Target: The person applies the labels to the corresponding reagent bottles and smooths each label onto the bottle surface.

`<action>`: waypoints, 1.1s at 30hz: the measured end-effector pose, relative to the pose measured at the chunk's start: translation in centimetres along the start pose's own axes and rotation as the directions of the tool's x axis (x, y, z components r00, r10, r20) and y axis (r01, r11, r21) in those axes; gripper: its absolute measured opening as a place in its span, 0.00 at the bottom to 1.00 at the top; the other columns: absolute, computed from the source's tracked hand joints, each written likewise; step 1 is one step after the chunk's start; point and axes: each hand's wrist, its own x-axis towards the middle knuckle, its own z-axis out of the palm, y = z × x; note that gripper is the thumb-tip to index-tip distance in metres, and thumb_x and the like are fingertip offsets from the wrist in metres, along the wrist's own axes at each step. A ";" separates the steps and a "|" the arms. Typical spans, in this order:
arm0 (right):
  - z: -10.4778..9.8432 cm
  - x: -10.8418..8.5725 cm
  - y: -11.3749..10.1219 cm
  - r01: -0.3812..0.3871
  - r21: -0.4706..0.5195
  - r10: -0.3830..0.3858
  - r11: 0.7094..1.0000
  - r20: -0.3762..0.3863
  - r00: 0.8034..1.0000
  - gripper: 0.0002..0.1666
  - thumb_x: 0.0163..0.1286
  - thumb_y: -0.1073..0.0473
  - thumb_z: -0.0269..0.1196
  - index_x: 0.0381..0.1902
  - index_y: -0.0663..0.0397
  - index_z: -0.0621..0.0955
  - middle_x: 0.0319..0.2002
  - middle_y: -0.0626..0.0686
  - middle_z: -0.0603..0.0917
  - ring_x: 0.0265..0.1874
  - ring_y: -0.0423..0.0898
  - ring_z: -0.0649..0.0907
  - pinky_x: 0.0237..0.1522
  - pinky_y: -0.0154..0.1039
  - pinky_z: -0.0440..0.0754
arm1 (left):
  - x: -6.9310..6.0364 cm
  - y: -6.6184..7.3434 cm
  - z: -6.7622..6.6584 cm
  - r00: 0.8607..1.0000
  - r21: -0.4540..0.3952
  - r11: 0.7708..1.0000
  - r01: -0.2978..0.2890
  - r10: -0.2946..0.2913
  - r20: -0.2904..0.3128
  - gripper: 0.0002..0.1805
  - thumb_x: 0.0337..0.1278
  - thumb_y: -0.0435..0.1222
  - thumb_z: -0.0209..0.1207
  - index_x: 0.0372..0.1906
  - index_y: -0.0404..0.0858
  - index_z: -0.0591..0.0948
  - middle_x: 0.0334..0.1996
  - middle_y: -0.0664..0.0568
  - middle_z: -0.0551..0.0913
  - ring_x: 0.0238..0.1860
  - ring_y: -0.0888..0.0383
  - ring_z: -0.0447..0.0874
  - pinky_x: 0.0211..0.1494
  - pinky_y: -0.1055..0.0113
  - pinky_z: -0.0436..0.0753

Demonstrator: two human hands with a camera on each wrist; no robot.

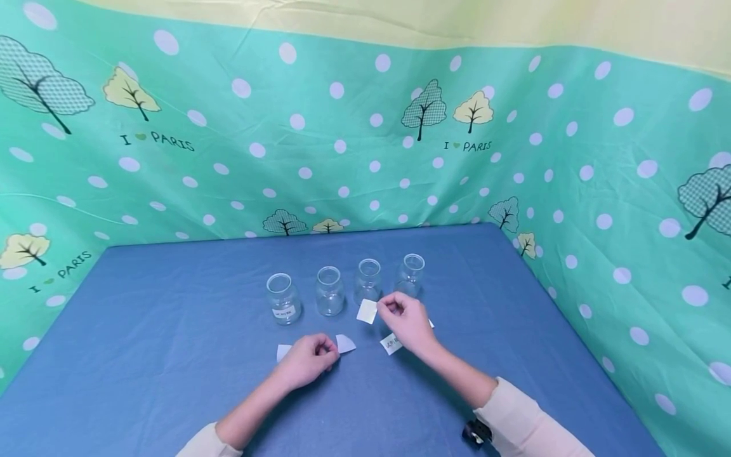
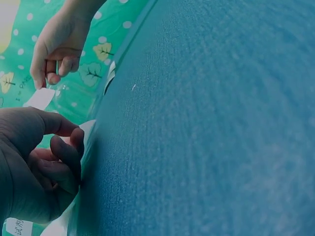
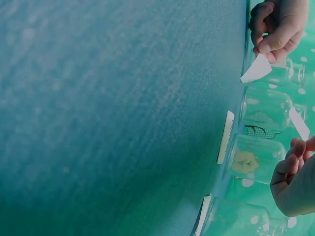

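Head view shows the right hand pinching a small white label by its edge, up in front of the third jar from the left. I cannot tell if the two touch. The left hand has curled fingers and seems to pinch a bit of white paper, low over the blue table. The first jar has a sticker with writing on it, so that one looks done. I see no sticker on the second jar, the third or the fourth jar, so three look left. A written card lies beside the right hand, and a white corner pokes out behind it
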 end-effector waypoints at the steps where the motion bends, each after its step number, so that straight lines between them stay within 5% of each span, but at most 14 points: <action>1: 0.0 0.0 0.0 0.000 0.000 0.000 1.000 0.001 1.000 0.03 0.59 0.62 0.63 0.27 0.54 0.83 0.20 0.48 0.79 0.19 0.37 0.72 0.24 0.28 0.70 | 0.0 0.0 0.0 1.000 0.001 1.000 0.004 -0.004 -0.002 0.04 0.54 0.34 0.58 0.30 0.37 0.79 0.15 0.56 0.76 0.16 0.63 0.69 0.21 0.72 0.68; 22: 0.3 -0.4 -0.1 0.009 -0.029 -0.009 1.000 0.015 1.000 0.03 0.59 0.61 0.63 0.27 0.53 0.83 0.20 0.47 0.78 0.19 0.36 0.72 0.25 0.28 0.70 | -0.6 0.1 -0.1 0.998 0.154 0.988 0.024 -0.014 -0.069 0.08 0.50 0.37 0.62 0.21 0.42 0.77 0.12 0.59 0.74 0.16 0.64 0.68 0.22 0.72 0.67; 33: 0.3 -0.5 -0.2 0.013 -0.022 -0.012 1.000 0.027 1.000 0.03 0.59 0.61 0.63 0.27 0.53 0.83 0.20 0.47 0.78 0.20 0.36 0.72 0.25 0.28 0.70 | -0.7 0.3 -0.6 0.996 0.147 0.989 0.032 -0.020 -0.082 0.08 0.50 0.38 0.62 0.21 0.42 0.78 0.12 0.59 0.73 0.16 0.64 0.68 0.21 0.72 0.67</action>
